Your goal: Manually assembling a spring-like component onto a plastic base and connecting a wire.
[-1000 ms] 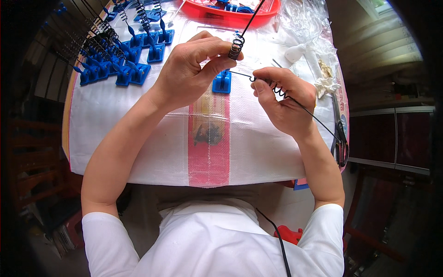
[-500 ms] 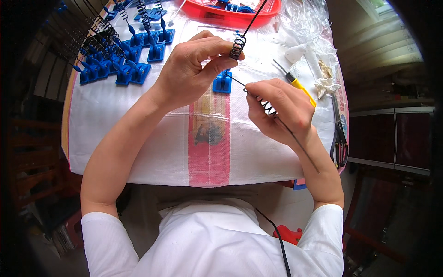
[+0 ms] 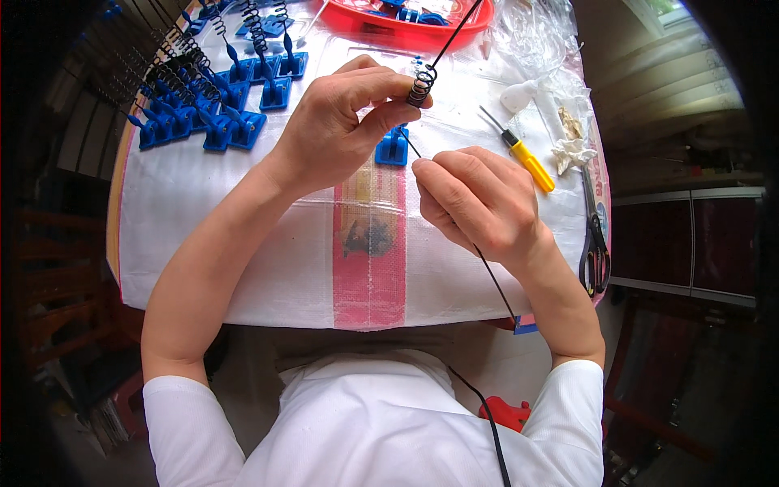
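Note:
My left hand (image 3: 337, 122) pinches a black coiled wire spring (image 3: 422, 84) between thumb and fingers. A straight end of that spring rises up and to the right from its coils. My right hand (image 3: 483, 199) is closed around another stretch of black wire (image 3: 497, 284). One thin end runs from its fingertips toward the left hand, and a long tail hangs out below the palm. Whether both lengths are one piece, I cannot tell, since fingers hide the middle. Behind the wire, a small blue plastic base (image 3: 391, 151) rests on the table.
Several blue bases with upright coiled wires (image 3: 215, 109) crowd the far left. A red basin (image 3: 406, 31) of blue parts stands at the back. To the right lie a yellow-handled screwdriver (image 3: 531, 162), black scissors (image 3: 596, 252), crumpled tissue (image 3: 574, 152) and clear plastic wrap (image 3: 531, 40).
My right hand has shifted slightly left and turned over, so the coils formerly showing between its fingers are hidden. The wire tail has swung left. My left hand has barely moved.

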A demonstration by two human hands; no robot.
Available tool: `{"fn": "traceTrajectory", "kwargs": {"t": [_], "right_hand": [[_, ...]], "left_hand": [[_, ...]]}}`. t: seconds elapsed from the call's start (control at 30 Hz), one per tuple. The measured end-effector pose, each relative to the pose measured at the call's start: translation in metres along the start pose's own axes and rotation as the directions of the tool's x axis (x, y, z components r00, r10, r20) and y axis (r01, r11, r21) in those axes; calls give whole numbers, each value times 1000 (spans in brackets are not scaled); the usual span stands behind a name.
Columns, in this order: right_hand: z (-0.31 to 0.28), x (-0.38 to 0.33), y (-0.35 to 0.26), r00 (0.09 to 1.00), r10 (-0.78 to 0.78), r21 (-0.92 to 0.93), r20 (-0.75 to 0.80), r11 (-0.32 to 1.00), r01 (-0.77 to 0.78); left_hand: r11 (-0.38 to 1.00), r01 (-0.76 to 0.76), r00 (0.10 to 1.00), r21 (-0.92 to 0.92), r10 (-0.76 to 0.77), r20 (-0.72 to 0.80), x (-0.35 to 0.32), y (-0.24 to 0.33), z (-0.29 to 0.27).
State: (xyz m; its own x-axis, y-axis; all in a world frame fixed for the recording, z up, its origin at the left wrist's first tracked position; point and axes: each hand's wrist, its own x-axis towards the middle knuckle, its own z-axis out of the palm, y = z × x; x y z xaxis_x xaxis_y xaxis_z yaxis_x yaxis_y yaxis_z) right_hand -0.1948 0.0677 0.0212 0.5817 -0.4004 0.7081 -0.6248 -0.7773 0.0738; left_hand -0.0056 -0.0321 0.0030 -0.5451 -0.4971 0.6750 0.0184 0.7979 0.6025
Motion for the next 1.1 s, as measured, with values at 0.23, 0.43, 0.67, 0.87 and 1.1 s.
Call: {"fn": "traceTrajectory", "kwargs": {"t": [0.23, 0.43, 0.67, 0.87, 1.1], "right_hand": [[3, -1, 1, 1000, -19, -7, 10, 1000, 19], [4, -1, 2, 1000, -23, -25, 9, 999, 23], [3, -1, 1, 999, -19, -34, 32, 999, 21], [3, -1, -1, 1000, 19, 20, 4, 1000, -19], [2, -3, 0, 1000, -18, -14, 4, 1000, 18]], "left_hand": [[1000, 2, 1000, -4, -2, -1, 0, 1, 0], [1000, 1, 1000, -12, -1, 3, 0, 1, 0], [1000, -3, 1000, -13, 3, 1, 0, 0, -1], [1000, 8, 1000, -9, -7, 6, 0, 0, -1], [1000, 12, 1000, -17, -12, 8, 0, 0, -1]]}}
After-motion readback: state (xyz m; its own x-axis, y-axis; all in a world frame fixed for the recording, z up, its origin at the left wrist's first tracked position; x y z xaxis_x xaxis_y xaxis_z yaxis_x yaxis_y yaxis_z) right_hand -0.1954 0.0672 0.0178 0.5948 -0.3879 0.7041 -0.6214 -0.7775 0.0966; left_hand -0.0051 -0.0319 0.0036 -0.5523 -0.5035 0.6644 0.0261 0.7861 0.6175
